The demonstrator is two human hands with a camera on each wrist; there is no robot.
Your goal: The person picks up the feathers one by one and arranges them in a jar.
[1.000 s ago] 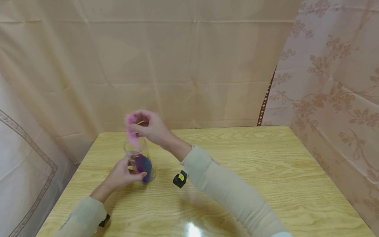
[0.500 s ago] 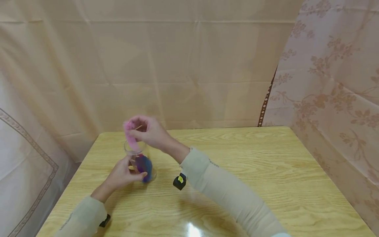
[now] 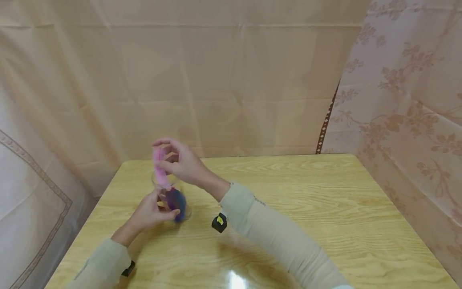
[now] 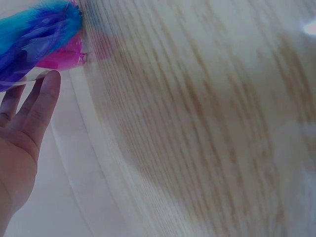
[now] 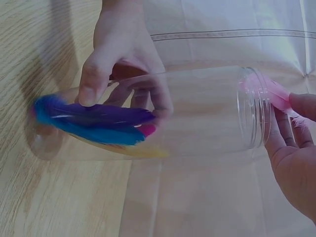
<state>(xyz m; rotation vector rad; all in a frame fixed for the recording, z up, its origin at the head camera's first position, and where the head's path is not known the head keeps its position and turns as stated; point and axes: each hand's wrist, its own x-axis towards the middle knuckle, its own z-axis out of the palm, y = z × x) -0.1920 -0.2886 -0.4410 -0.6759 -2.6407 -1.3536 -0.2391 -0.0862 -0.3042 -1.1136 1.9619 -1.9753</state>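
Note:
A clear cylindrical jar (image 5: pixel 202 113) stands on the table, with my left hand (image 3: pixel 149 212) gripping its side, thumb toward the front. Inside, low down, lie a purple feather (image 5: pixel 108 114), a blue feather (image 5: pixel 106 132), a yellow feather (image 5: pixel 143 150) and a magenta feather (image 4: pixel 64 55). Over the jar's mouth, my right hand (image 3: pixel 185 162) pinches a pink feather (image 3: pixel 161 170) between thumb and fingers. In the right wrist view the feather's far end shows within the jar's rim (image 5: pixel 254 108). Left fingers (image 4: pixel 47 94) touch the jar wall in the left wrist view.
The wood-grain table (image 3: pixel 306 200) spreads out to the right of the jar. A beige curtain (image 3: pixel 231 80) hangs behind it, with a floral cloth (image 3: pixel 408 120) on the right and a pale cloth (image 3: pixel 32 208) on the left. Each wrist carries a small black camera (image 3: pixel 219 222).
My right hand has come down slightly, bringing the pink feather's lower end down into the jar's mouth. The left hand and the jar stay almost where they were.

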